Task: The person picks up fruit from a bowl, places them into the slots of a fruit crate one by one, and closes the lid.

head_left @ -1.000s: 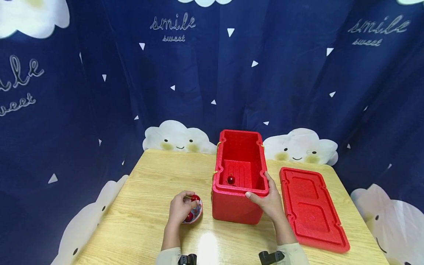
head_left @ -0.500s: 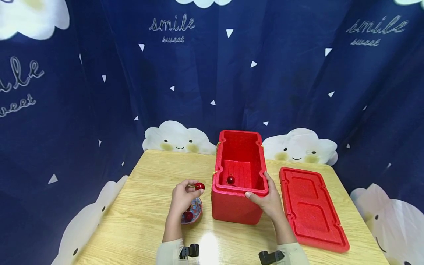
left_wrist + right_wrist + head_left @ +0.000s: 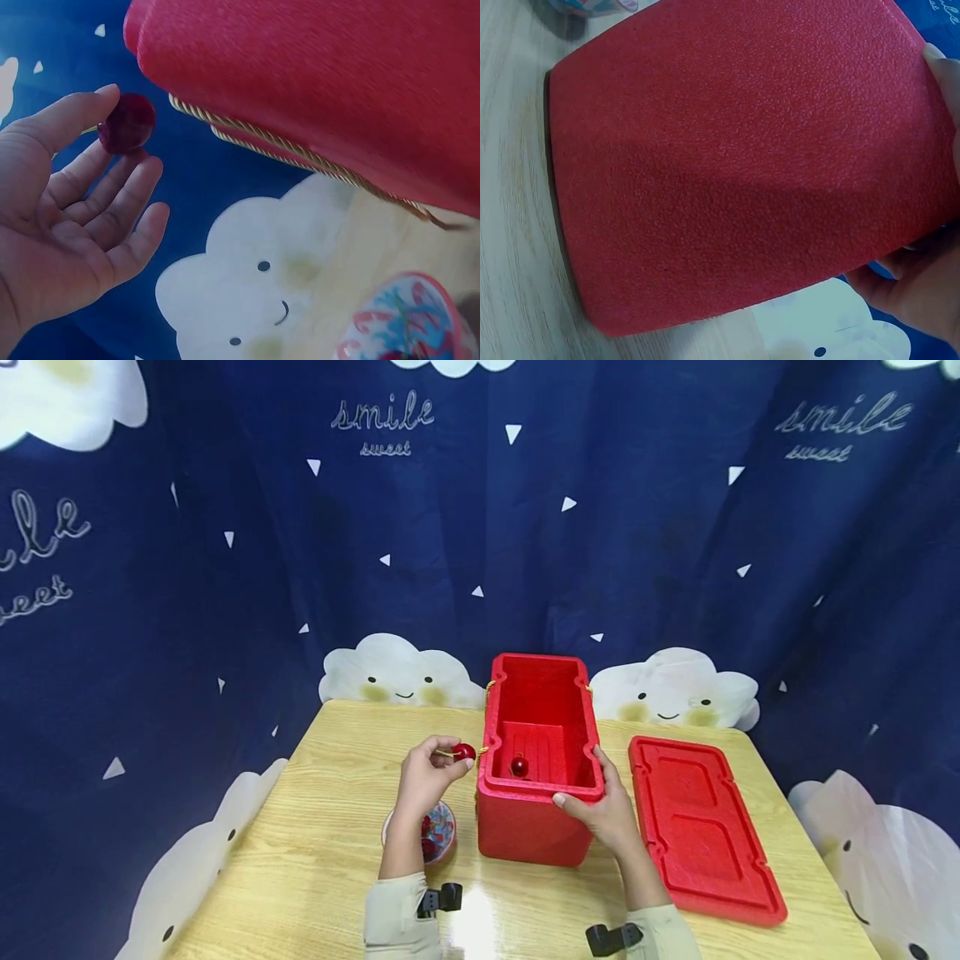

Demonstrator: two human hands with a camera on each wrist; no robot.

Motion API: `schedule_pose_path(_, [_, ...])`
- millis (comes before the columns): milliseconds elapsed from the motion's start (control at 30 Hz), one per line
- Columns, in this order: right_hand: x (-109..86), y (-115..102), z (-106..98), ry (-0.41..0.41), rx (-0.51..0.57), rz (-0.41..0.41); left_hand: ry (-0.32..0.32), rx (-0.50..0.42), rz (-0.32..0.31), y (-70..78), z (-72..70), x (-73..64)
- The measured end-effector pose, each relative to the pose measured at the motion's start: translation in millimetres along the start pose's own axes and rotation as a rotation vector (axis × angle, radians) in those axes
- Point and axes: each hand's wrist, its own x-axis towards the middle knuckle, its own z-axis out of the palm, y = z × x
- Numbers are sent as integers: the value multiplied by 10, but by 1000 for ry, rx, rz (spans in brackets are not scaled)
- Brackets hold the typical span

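Note:
My left hand (image 3: 425, 781) pinches a dark red cherry (image 3: 127, 124) with a green stem, between thumb and fingers. It is just left of the open red foam box (image 3: 535, 827), near its rim. Another cherry (image 3: 519, 766) lies on the floor inside the box. With thumb and fingers, my right hand (image 3: 611, 810) grips the box's near right corner. Below my left wrist stands a patterned bowl (image 3: 420, 315) with cherries in it, partly hidden by the forearm.
The red lid (image 3: 705, 827) lies flat on the wooden table (image 3: 300, 827), right of the box. Gold cord (image 3: 300, 150) runs along the box's left side. A dark blue curtain (image 3: 420, 568) hangs behind the table.
My left hand has lifted a cherry up from the bowl and carried it forward and right, close to the box's left rim. My right hand keeps its grip on the box corner.

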Motion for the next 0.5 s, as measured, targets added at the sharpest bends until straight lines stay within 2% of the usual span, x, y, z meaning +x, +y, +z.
schedule_pose_path(233, [-18, -61, -2, -11, -2, 36, -44, -6, 23, 171, 91, 133])
schedule_pose_path(500, [-117, -360, 0, -14, 1, 37, -114, -12, 54, 341, 232, 305])
